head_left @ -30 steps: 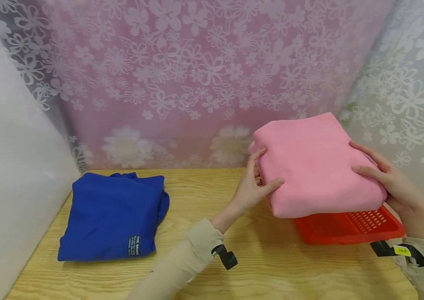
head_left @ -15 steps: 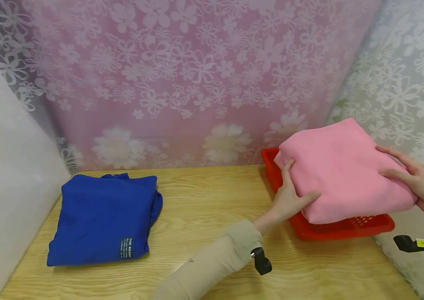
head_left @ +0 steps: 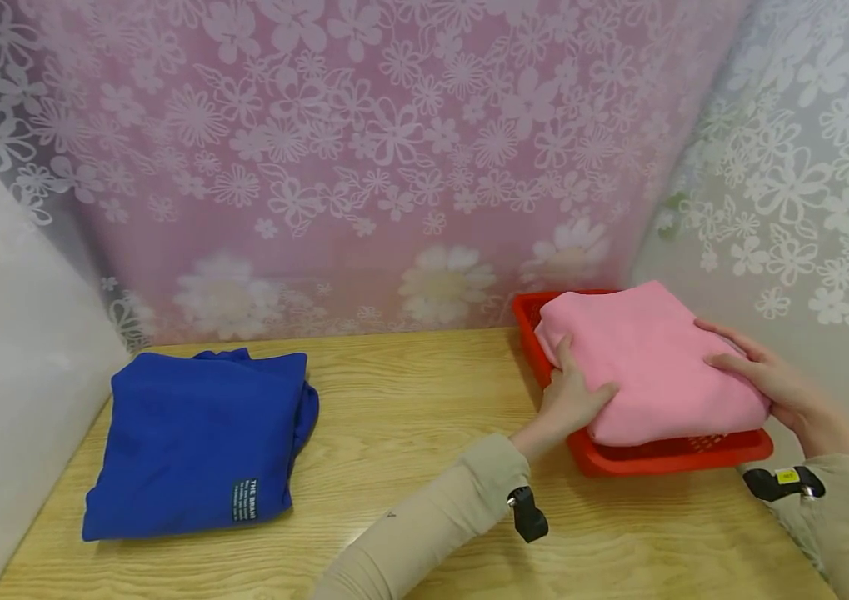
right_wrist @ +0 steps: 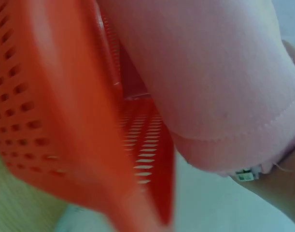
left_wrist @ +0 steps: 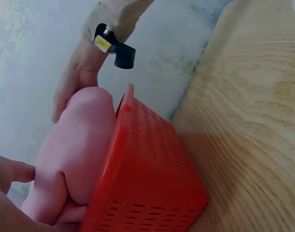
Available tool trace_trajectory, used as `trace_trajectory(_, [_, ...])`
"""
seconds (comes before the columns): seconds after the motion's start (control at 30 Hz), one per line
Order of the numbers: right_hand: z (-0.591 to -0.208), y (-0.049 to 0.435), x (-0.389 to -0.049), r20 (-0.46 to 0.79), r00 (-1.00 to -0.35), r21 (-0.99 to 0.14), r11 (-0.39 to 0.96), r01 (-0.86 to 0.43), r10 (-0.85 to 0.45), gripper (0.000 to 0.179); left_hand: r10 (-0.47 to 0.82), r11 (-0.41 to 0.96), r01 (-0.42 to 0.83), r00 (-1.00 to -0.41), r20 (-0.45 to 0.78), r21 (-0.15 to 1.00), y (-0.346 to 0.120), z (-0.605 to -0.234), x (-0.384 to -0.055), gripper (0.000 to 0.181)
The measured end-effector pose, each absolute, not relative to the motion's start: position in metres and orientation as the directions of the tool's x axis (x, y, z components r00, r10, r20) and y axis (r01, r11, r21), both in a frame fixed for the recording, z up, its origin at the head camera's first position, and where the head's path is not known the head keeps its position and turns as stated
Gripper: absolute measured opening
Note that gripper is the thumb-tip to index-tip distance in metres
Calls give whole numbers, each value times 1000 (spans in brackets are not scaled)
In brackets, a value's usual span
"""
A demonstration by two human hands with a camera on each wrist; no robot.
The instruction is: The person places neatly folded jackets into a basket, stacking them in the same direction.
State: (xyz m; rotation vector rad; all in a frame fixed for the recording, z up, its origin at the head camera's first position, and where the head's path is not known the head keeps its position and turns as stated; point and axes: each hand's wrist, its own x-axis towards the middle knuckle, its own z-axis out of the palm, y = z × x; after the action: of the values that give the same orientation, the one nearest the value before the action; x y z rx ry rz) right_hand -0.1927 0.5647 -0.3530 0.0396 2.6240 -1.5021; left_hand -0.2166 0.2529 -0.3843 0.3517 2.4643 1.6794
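Observation:
A folded pink garment [head_left: 656,367] lies level over the mouth of a red plastic basket [head_left: 664,461], overlapping its rim in the head view. My left hand [head_left: 572,402] grips its left side, thumb on top and the other fingers along the edge. At the opposite side my right hand [head_left: 772,385] holds it the same way, thumb uppermost. The left wrist view has the thick folded edge of the pink garment [left_wrist: 79,140] at the basket's rim. A small tag [right_wrist: 246,175] shows under its seam in the right wrist view. Most of the basket's inside is hidden.
A folded blue garment [head_left: 192,442] with a printed label lies at the left of the wooden table [head_left: 409,392]. A pink floral curtain [head_left: 364,167] hangs behind, and a pale floral sheet [head_left: 791,208] closes off the right side.
Both hands have carried the pink garment rightward over the basket, then lowered it to the rim. More of the basket's left side shows now. The blue garment stays on the table.

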Motion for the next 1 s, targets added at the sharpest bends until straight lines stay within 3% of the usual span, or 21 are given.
trace_trajectory(0.2, [-370, 559, -197, -168, -982, -848, 520, 100, -85, 62, 283, 471, 92, -958, -52, 877, 247, -379, -220, 86])
trace_trajectory(0.4, [-374, 551, -201, -136, -987, -769, 637, 54, -80, 63, 306, 565, 143, -951, -46, 813, 245, -377, -218, 83])
trace_trajectory(0.77, [-383, 533, -199, -108, -985, -639, 769, -37, -137, 68, 348, 580, 159, -935, -67, 799, 244, -380, -214, 82])
trace_trajectory(0.9, [-389, 525, -200, -99, -983, -536, 841, -78, -154, 69, 354, 572, 154, -932, -73, 806, 242, -379, -211, 84])
trace_trajectory(1.0, [-392, 516, -200, -12, -988, -394, 909, -138, -155, 64, 363, 561, 179, -931, -45, 808, 241, -379, -209, 85])
